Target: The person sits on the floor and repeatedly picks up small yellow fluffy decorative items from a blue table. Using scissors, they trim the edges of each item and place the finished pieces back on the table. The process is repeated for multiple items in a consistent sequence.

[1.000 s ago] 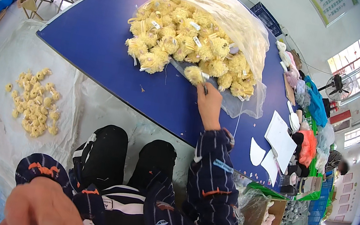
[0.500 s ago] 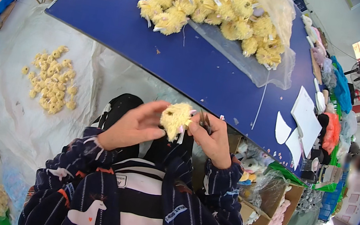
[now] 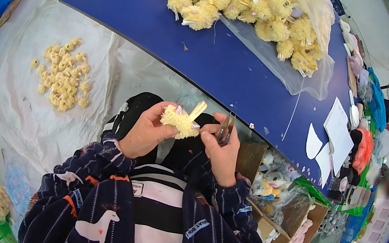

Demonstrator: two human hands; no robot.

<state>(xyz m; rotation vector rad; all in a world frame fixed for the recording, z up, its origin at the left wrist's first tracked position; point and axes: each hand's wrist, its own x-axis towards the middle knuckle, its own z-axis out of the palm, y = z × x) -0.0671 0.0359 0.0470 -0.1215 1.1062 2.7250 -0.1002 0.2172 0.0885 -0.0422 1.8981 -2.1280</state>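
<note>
My left hand pinches a small fluffy yellow plush piece over my lap. A pale yellow ribbon strip sticks up from it, and pinkish bits show on its fur. Close to the plush's right side is my right hand, thumb and index finger brought together near its edge; whether they pinch a thread there is too small to tell. Dark metal thread snips are tucked in that same hand, blades pointing up and away from me.
A blue table spans ahead, bearing a heap of yellow plush pieces on a clear plastic bag. White paper sheets lie at its right. More yellow pieces are piled on floor sheeting at left. Cardboard boxes stand right.
The plush has been turned in my left hand, so its ribbon now points up. My right fingers have come off the ribbon to the plush's edge. The whole view has shifted slightly.
</note>
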